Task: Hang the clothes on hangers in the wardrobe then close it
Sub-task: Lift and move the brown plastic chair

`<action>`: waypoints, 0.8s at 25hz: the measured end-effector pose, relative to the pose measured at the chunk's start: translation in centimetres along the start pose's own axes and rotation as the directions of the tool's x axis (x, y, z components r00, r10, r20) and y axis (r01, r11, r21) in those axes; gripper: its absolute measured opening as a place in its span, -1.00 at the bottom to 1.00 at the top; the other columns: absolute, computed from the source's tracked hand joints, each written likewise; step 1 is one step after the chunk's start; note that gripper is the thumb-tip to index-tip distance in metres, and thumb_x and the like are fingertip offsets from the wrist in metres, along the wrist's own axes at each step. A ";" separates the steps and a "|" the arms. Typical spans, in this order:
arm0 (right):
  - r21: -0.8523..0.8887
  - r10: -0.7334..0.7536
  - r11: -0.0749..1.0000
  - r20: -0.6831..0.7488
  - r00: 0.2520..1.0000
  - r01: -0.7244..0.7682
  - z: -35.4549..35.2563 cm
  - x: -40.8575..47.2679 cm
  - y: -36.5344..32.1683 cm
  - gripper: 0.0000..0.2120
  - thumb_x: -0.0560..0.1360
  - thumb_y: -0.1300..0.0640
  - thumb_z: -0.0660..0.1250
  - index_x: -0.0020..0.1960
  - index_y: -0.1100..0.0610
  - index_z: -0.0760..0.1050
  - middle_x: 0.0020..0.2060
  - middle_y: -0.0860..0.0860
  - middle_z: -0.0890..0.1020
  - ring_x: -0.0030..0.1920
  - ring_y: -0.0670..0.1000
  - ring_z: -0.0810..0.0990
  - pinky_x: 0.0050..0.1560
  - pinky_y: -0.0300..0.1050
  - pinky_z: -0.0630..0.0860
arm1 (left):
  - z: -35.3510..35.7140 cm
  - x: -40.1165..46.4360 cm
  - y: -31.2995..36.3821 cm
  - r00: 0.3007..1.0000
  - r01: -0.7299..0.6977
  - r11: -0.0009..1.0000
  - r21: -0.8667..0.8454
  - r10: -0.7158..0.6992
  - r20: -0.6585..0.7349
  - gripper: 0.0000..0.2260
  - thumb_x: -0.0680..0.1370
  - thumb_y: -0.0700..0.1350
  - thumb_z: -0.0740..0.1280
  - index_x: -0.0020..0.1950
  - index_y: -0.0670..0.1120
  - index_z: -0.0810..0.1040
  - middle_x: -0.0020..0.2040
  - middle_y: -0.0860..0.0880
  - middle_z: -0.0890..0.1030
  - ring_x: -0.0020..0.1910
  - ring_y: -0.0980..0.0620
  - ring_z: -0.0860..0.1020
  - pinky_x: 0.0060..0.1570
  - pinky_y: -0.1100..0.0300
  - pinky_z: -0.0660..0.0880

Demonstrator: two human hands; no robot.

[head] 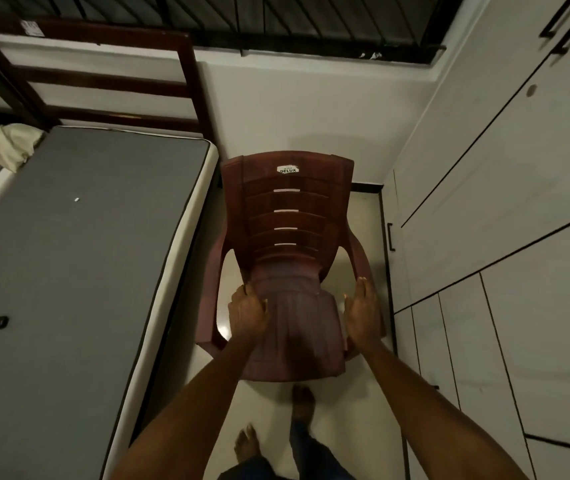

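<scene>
1. I see the maroon plastic chair [287, 237] at frame centre, backrest toward the top of frame, seat toward the bottom. Nothing on the seat that I can make out: no clothes, no hangers anywhere in shot.
2. Left hand [247, 315] sits at the seat's left edge by the armrest root, fingers curled in; grip looks narrow, wrapped on the chair's edge, though contact underneath is hidden.
3. Right hand [363, 313] is flat & open beside the right armrest, palm facing inward, grip wide, holding nothing; touching the arm or just off it, can't tell.
4. Wardrobe [505, 209] fills the right side of frame, doors closed, dark handle at mid-right, another pair upper right.
5. Key relation: wardrobe lies right of both hands, so the right hand is nearer; the chair's long axis runs top-to-bottom, parallel to the wardrobe front.
6. Bed mattress [69, 254] takes the left of frame, a pale cloth [10, 143] bunched at upper left; garment or bedding, can't say.
7. My read: hanging hasn't begun; the clothes need locating first.
</scene>
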State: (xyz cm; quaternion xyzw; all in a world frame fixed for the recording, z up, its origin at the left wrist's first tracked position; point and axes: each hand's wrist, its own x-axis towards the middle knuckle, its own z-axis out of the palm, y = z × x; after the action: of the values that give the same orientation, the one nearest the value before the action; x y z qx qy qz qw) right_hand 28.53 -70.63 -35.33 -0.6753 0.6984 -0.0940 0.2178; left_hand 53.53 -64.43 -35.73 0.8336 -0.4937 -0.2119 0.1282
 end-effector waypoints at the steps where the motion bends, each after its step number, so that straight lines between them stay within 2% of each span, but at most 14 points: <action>1: 0.005 0.012 1.000 0.016 1.000 -0.012 0.5 1.3 0.5 -0.39 0.66 0.02 0.25 0.59 0.29 0.18 0.55 0.24 0.29 0.54 0.24 0.28 0.48 0.11 0.30 | 0.6 0.8 -0.1 1.000 0.000 1.000 0.003 0.000 0.008 -0.55 0.61 0.00 0.35 0.41 -0.21 0.44 0.28 -0.19 0.55 0.24 -0.18 0.53 0.22 -0.04 0.51; 6: -0.065 -0.022 0.998 0.077 0.997 0.027 2.9 7.6 2.6 -0.36 0.63 0.08 0.33 0.57 0.34 0.20 0.52 0.29 0.32 0.50 0.30 0.34 0.44 0.17 0.38 | 2.2 5.4 -2.4 0.992 0.126 0.992 -0.013 -0.125 0.029 -0.44 0.61 0.03 0.39 0.50 -0.23 0.36 0.39 -0.23 0.49 0.37 -0.21 0.47 0.32 -0.09 0.46; 9: -0.056 0.048 0.998 0.097 0.994 -0.043 5.3 11.8 4.1 -0.37 0.62 0.12 0.34 0.56 0.37 0.20 0.50 0.31 0.34 0.46 0.32 0.38 0.42 0.17 0.39 | 3.3 9.2 -5.2 0.986 0.166 0.986 -0.019 -0.166 0.028 -0.36 0.59 0.11 0.39 0.55 -0.17 0.28 0.47 -0.21 0.42 0.38 -0.18 0.46 0.32 -0.09 0.48; 12: -0.041 0.118 0.993 0.102 0.988 -0.114 7.6 14.6 5.7 -0.34 0.61 0.14 0.35 0.57 0.38 0.17 0.49 0.34 0.34 0.46 0.35 0.36 0.43 0.26 0.39 | 4.4 12.1 -7.2 0.964 0.266 0.960 -0.087 -0.264 0.030 -0.40 0.59 -0.03 0.42 0.53 -0.21 0.28 0.44 -0.24 0.45 0.38 -0.24 0.48 0.31 -0.12 0.50; 15: -0.049 0.143 0.989 0.095 0.985 -0.139 9.6 15.5 7.5 -0.32 0.59 0.20 0.37 0.58 0.36 0.14 0.51 0.33 0.31 0.49 0.35 0.33 0.46 0.28 0.36 | 5.5 13.9 -8.7 0.954 0.299 0.950 -0.092 -0.297 0.040 -0.39 0.57 -0.19 0.43 0.54 -0.28 0.26 0.50 -0.27 0.36 0.50 -0.26 0.35 0.44 -0.13 0.40; 18: -0.052 0.187 0.982 0.084 0.979 -0.183 10.9 16.3 8.5 -0.29 0.59 0.19 0.38 0.61 0.28 0.11 0.56 0.25 0.24 0.53 0.30 0.26 0.51 0.23 0.30 | 6.7 14.7 -10.8 0.937 0.349 0.935 -0.063 -0.347 0.043 -0.30 0.55 -0.22 0.45 0.58 -0.29 0.17 0.58 -0.28 0.24 0.60 -0.25 0.18 0.54 -0.10 0.25; 20: -0.017 0.233 0.973 0.068 0.970 -0.232 11.3 16.9 9.1 -0.24 0.56 0.20 0.42 0.62 0.25 0.09 0.55 0.23 0.26 0.52 0.30 0.28 0.49 0.24 0.30 | 7.3 15.1 -12.1 0.924 0.383 0.923 -0.042 -0.381 0.035 -0.25 0.54 -0.20 0.47 0.60 -0.28 0.13 0.57 -0.27 0.25 0.58 -0.27 0.22 0.52 -0.14 0.27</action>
State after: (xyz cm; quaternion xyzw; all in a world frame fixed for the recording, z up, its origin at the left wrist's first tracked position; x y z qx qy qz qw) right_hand 25.35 -84.81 -52.24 -0.5927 0.7651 -0.0410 0.2483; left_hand 65.72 -71.89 -50.73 0.9076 -0.3183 -0.2558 0.0979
